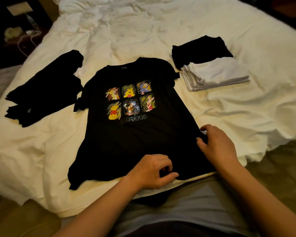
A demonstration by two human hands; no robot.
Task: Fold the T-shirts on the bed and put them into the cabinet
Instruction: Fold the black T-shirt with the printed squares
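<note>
A black cotton T-shirt with six cartoon panels [126, 130] lies flat in the middle of the white rumpled bed cover [143, 31], collar away from the person. To its left lies a heap of black crumpled garments [44, 89]. To its right, farther back, sits a stack of folded white shirts [219, 74], with a folded black shirt [200, 50] just behind it.
</note>
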